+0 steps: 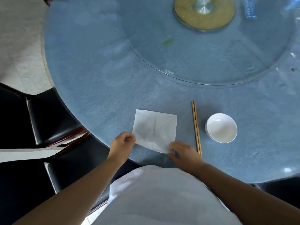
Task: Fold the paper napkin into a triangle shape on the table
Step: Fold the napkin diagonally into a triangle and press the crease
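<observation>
A white paper napkin (pixel 155 129) lies unfolded and flat on the blue table (pixel 100 88), roughly square and creased along old fold lines. My left hand (pixel 122 142) pinches its near left corner. My right hand (pixel 183 152) holds its near right corner at the table's front edge. Both corners look slightly lifted.
A pair of wooden chopsticks (pixel 196 129) lies just right of the napkin. Beyond them stands a white bowl (pixel 221 127). A glass turntable (pixel 211 51) with a round gold hub (pixel 204 13) fills the far side. Black chairs (pixel 53 120) stand to the left.
</observation>
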Motion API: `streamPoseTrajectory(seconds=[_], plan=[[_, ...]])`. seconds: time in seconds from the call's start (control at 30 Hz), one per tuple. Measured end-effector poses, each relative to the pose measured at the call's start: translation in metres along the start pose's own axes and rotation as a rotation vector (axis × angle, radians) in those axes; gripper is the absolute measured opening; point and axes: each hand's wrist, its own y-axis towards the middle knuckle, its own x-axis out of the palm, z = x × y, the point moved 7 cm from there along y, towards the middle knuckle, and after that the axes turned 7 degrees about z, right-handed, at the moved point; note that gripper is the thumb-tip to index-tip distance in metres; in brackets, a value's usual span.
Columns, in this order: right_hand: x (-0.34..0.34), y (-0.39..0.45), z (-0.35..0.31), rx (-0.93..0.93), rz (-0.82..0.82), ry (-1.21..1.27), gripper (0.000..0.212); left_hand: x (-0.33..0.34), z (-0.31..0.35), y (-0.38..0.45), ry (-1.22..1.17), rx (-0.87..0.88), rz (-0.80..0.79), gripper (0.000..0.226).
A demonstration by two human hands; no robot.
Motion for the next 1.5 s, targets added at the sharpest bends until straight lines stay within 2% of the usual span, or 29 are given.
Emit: streamPoseTrajectory(seconds=[0.07,0.17,0.27,0.4,0.47,0.53,0.7,0.83,0.97,1.13,1.37,1.5], plan=[[0.003,0.0,-0.001,-0.002,-0.036,0.031,0.018,-0.003,0.0,0.004,0.0,-0.01,0.047,0.005],[0.009,0.002,-0.009,-0.019,-0.116,0.101,0.022,-0.007,-0.001,0.009,-0.019,-0.062,0.103,0.02],[0.018,0.008,-0.024,-0.025,-0.266,0.148,0.031,-0.013,0.0,0.018,0.05,-0.06,0.149,0.011],[0.038,0.01,-0.052,-0.129,-0.53,0.158,0.042,-0.018,0.014,0.036,0.073,0.002,0.119,0.03],[0.045,0.015,-0.058,-0.136,-0.566,0.135,0.043,-0.02,0.023,0.049,0.144,0.035,0.058,0.035],[0.041,0.033,-0.053,-0.099,-0.482,0.035,0.043,-0.023,0.032,0.063,0.234,0.086,-0.007,0.039],[0.002,0.096,-0.017,0.102,-0.1,-0.012,0.027,-0.033,0.04,0.088,0.389,0.092,-0.105,0.046],[0.003,0.114,0.001,0.234,-0.093,-0.13,0.04,-0.034,0.038,0.093,0.46,0.093,-0.11,0.039],[0.011,0.107,0.004,0.299,-0.045,-0.232,0.026,-0.035,0.038,0.093,0.561,0.107,-0.066,0.019],[0.013,0.096,0.005,0.343,0.024,-0.231,0.012,-0.035,0.033,0.093,0.646,0.115,-0.062,0.01],[0.011,0.101,0.012,0.371,0.028,-0.177,0.01,-0.037,0.032,0.095,0.655,0.112,-0.084,0.014],[0.003,0.108,0.012,0.356,0.091,-0.027,0.011,-0.04,0.031,0.096,0.612,0.103,-0.085,0.014]])
